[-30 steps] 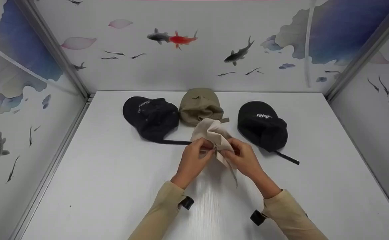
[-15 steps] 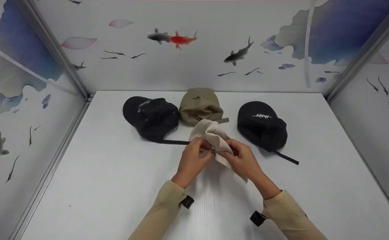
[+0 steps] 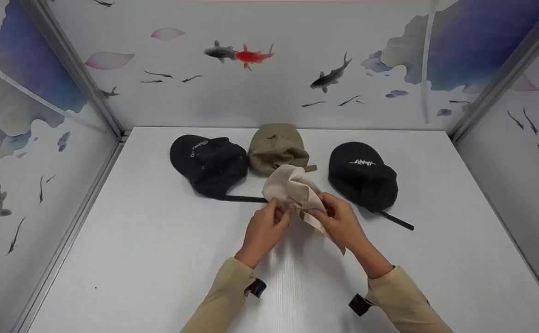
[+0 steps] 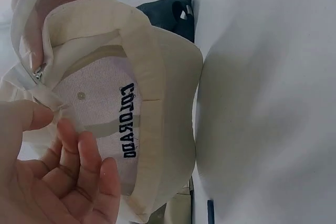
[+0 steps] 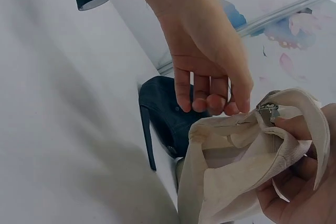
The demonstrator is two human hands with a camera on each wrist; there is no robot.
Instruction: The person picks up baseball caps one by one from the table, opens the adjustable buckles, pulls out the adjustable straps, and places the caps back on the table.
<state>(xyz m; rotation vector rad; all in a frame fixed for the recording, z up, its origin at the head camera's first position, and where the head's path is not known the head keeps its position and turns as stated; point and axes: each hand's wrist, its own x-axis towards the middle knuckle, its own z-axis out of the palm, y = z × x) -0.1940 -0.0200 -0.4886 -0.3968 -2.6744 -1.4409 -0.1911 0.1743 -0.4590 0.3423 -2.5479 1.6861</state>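
A beige baseball cap (image 3: 288, 185) is held above the white table, its hollow side toward me. Dark lettering "COLORADO" (image 4: 127, 120) shows inside it in the left wrist view. My left hand (image 3: 265, 229) pinches the cap's back edge between thumb and forefinger, its other fingers loosely curled. On the opposite side, my right hand (image 3: 341, 222) grips the cap beside a small metal buckle (image 5: 269, 110), thumb close to the buckle. The loose strap (image 5: 317, 124) curves over the right fingers in the right wrist view.
Behind the beige cap lie a navy cap (image 3: 214, 162) at left, an olive cap (image 3: 278, 143) in the middle and a black cap (image 3: 359, 173) at right. Straps trail from them over the white table (image 3: 158, 268). Printed walls (image 3: 288, 101) enclose the back and sides.
My left fingers have shifted slightly down and left, away from the buckle area. The strap end under my right hand has swung right. The other caps stay put.
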